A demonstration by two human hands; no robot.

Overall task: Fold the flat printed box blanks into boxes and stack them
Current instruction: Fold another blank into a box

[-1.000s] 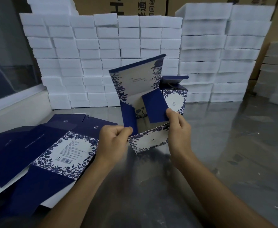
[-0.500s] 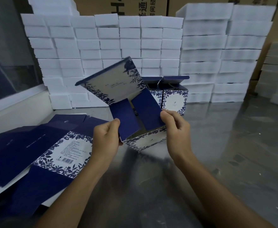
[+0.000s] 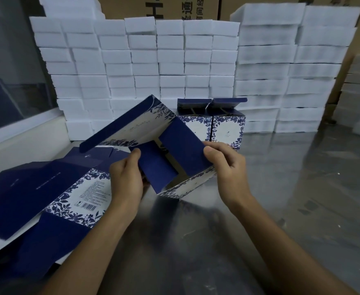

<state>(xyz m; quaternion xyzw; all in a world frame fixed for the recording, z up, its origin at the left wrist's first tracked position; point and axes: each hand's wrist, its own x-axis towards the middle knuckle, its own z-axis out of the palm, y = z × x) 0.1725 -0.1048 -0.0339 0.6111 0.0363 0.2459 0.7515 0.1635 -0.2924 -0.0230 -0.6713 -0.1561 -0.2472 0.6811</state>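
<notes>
The left hand [image 3: 126,179] has its fingers curled onto one dark blue inner flap of the half-folded box [image 3: 153,143], while the right hand [image 3: 228,167] pinches the other flap with its thumb on top. The box is held tilted just above the desk [image 3: 281,209], lid panel leaning left, over the flat blanks [image 3: 47,199] and in front of two folded boxes [image 3: 213,124]

Half-folded box [image 3: 170,158] now tipped further over to the left than a second ago, long printed panel [image 3: 140,126] lowered from upright to a slant, left hand [image 3: 128,179] and right hand [image 3: 228,169] spread wider apart, two blue inner flaps more exposed, second folded box [image 3: 196,124] behind now uncovered
</notes>
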